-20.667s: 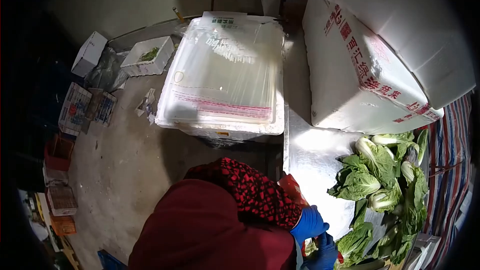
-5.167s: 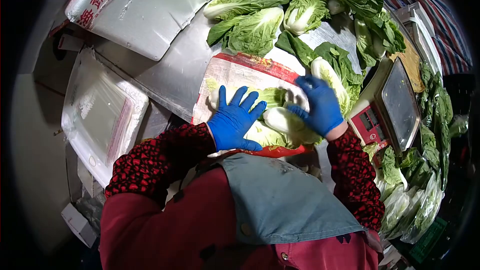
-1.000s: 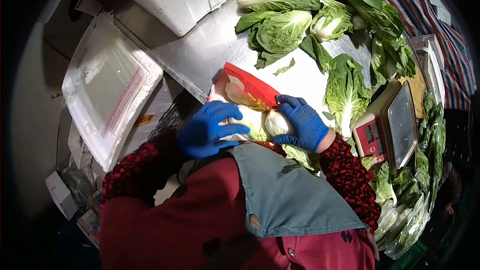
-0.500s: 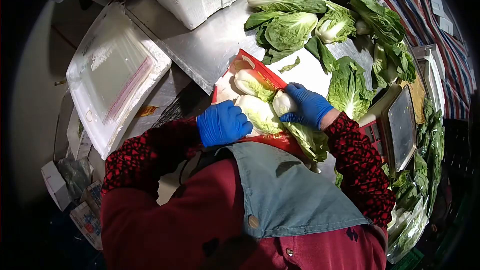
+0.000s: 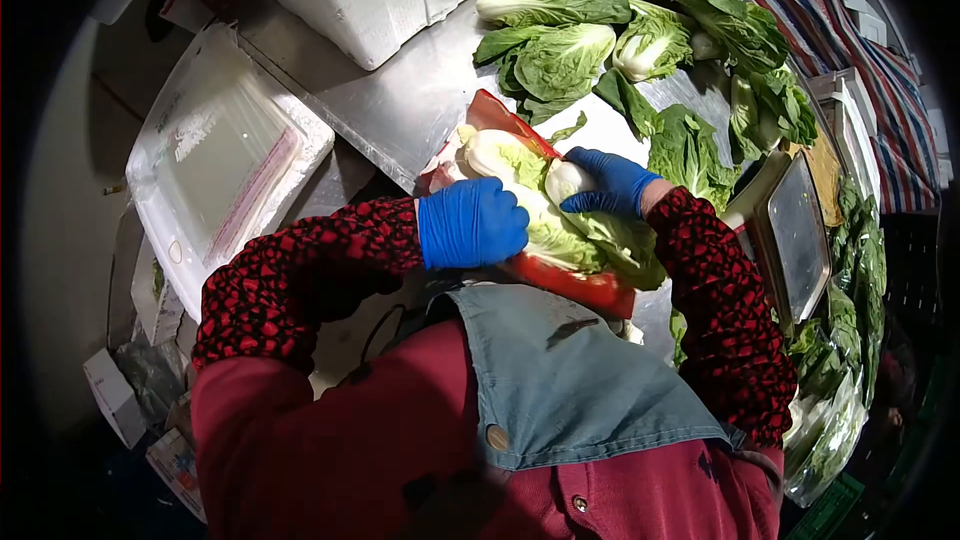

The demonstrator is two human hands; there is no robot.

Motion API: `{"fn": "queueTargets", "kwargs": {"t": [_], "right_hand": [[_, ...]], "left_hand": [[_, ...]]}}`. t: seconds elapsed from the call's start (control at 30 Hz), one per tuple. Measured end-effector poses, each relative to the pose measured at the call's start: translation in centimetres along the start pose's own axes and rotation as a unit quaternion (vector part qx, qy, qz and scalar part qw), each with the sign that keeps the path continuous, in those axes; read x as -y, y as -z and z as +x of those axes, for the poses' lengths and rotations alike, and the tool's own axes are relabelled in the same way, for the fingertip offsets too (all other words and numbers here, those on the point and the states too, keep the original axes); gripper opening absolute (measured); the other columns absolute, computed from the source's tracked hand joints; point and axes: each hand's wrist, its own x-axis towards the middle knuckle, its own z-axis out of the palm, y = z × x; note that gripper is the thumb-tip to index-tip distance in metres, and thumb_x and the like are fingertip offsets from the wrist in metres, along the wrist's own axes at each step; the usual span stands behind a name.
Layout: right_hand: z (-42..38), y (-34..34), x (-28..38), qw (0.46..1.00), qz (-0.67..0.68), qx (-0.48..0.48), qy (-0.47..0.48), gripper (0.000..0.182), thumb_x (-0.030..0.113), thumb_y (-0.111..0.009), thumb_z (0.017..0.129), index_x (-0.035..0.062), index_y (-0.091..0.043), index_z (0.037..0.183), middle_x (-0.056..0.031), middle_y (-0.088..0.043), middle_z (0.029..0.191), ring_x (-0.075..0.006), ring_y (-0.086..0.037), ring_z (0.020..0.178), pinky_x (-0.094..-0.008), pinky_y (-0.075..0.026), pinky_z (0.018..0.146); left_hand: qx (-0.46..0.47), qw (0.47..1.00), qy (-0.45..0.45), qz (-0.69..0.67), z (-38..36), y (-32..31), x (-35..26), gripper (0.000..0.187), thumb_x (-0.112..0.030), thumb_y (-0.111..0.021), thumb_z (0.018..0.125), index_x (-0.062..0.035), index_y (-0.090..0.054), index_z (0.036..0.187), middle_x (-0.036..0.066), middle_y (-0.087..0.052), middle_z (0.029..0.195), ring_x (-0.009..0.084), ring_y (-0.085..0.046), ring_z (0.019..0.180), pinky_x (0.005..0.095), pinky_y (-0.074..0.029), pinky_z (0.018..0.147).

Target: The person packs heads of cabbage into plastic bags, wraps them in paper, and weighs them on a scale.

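In a red plastic wrapper, directly in front of me, lie several pale heads of Chinese cabbage. My right hand, in a blue glove, grips the white base of a leafy cabbage that lies across the others, its leaves toward my body. My left hand, also blue-gloved, is closed in a fist against the left side of the cabbages. Whatever its curled fingers hold is hidden.
More cabbages are heaped at the back right of the metal table. A white foam box stands at the back, a foam lid at left. A scale and bagged greens are at right.
The right hand's cabbage has shifted slightly over the others. My left fist has moved right and up against them, and the red wrapper's front edge shows more. The view has shifted slightly.
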Motion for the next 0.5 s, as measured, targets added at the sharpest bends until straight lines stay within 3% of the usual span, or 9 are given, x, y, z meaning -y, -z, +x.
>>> {"fn": "queueTargets", "kwargs": {"t": [0.07, 0.17, 0.2, 0.23, 0.33, 0.4, 0.43, 0.47, 0.5], "right_hand": [[0.1, 0.1, -0.8, 0.998, 0.011, -0.049, 0.024, 0.066, 0.041, -0.075, 0.073, 0.0065, -0.05, 0.124, -0.0202, -0.063, 0.107, -0.036, -0.06, 0.101, -0.0401, -0.046, 0.089], [0.1, -1.7, -0.7, 0.999, 0.008, -0.008, 0.032, 0.048, 0.031, -0.07, 0.075, 0.009, -0.056, 0.115, -0.0208, -0.064, 0.102, -0.0386, -0.061, 0.095, -0.0412, -0.048, 0.083], [-0.5, -2.7, -0.1, 0.998, -0.016, 0.043, 0.043, 0.038, 0.029, -0.065, 0.078, 0.0083, -0.059, 0.109, -0.021, -0.063, 0.103, -0.0395, -0.06, 0.095, -0.0427, -0.048, 0.082], [-1.0, -4.7, -0.1, 0.999, -0.035, 0.0, 0.027, 0.033, 0.029, -0.061, 0.08, 0.0086, -0.06, 0.106, -0.0213, -0.063, 0.1, -0.0407, -0.06, 0.093, -0.0443, -0.048, 0.081], [-3.0, -5.7, 3.1, 0.996, -0.056, -0.069, 0.013, 0.036, 0.029, -0.059, 0.082, 0.0094, -0.057, 0.111, -0.0223, -0.064, 0.097, -0.041, -0.06, 0.09, -0.0453, -0.048, 0.08], [-3.2, -6.1, 2.9, 0.996, -0.012, -0.086, -0.037, 0.039, 0.027, -0.059, 0.082, 0.0116, -0.055, 0.117, -0.0221, -0.063, 0.1, -0.0416, -0.059, 0.09, -0.0457, -0.048, 0.079], [-3.6, -5.6, 2.8, 0.996, 0.049, -0.068, -0.035, 0.048, 0.026, -0.06, 0.084, 0.0082, -0.05, 0.127, -0.0229, -0.06, 0.111, -0.0381, -0.059, 0.1, -0.0417, -0.047, 0.086], [-3.8, -5.4, 1.9, 0.996, 0.049, -0.07, -0.037, 0.048, 0.026, -0.06, 0.084, 0.0082, -0.05, 0.127, -0.0229, -0.06, 0.111, -0.0381, -0.059, 0.1, -0.0417, -0.047, 0.086], [-4.0, -5.3, 0.5, 0.984, 0.17, -0.049, -0.002, 0.053, 0.028, -0.061, 0.085, 0.0046, -0.046, 0.13, -0.0235, -0.057, 0.118, -0.0354, -0.057, 0.107, -0.0393, -0.045, 0.092]], "left_hand": [[-0.044, 0.999, 0.023, -0.003, 2.3, 0.6, 0.4, 0.017, -0.028, -0.062, 0.071, -0.0124, -0.054, 0.069, 0.003, -0.05, 0.069, 0.0192, -0.054, 0.063, 0.0329, -0.042, 0.056], [-0.047, 0.995, 0.081, -0.019, 5.5, 1.7, 0.3, 0.021, -0.032, -0.063, 0.073, -0.0129, -0.056, 0.069, 0.003, -0.053, 0.077, 0.0211, -0.056, 0.08, 0.0354, -0.043, 0.065], [-0.002, 0.992, 0.114, -0.053, 5.5, 0.0, -0.2, 0.019, -0.031, -0.064, 0.074, -0.0121, -0.06, 0.072, 0.004, -0.056, 0.085, 0.0227, -0.054, 0.09, 0.0379, -0.043, 0.072], [-0.008, 0.987, 0.13, -0.089, 4.8, -1.2, -0.6, 0.019, -0.031, -0.065, 0.075, -0.012, -0.062, 0.075, 0.005, -0.057, 0.089, 0.0241, -0.054, 0.093, 0.0389, -0.043, 0.075], [-0.023, 0.975, 0.174, -0.132, 3.2, -1.6, -1.4, 0.018, -0.029, -0.066, 0.077, -0.0117, -0.066, 0.082, 0.008, -0.058, 0.1, 0.0261, -0.055, 0.098, 0.0398, -0.044, 0.079], [0.029, 0.93, 0.201, -0.305, 3.1, -2.0, -1.0, 0.02, -0.029, -0.067, 0.079, -0.0094, -0.066, 0.083, 0.011, -0.057, 0.101, 0.028, -0.058, 0.095, 0.0398, -0.046, 0.078], [0.011, 0.898, 0.257, -0.357, 3.1, -2.2, -1.0, 0.019, -0.026, -0.067, 0.081, -0.0063, -0.065, 0.083, 0.012, -0.056, 0.101, 0.0292, -0.059, 0.086, 0.0386, -0.048, 0.074], [0.011, 0.899, 0.254, -0.357, 3.0, -2.3, -1.0, 0.019, -0.026, -0.067, 0.081, -0.0063, -0.065, 0.083, 0.012, -0.056, 0.101, 0.0292, -0.059, 0.086, 0.0386, -0.048, 0.074], [0.0, 0.886, 0.271, -0.376, 2.9, -2.5, -1.0, 0.018, -0.024, -0.065, 0.082, -0.0058, -0.065, 0.083, 0.013, -0.056, 0.101, 0.03, -0.059, 0.084, 0.0382, -0.048, 0.073]]}}
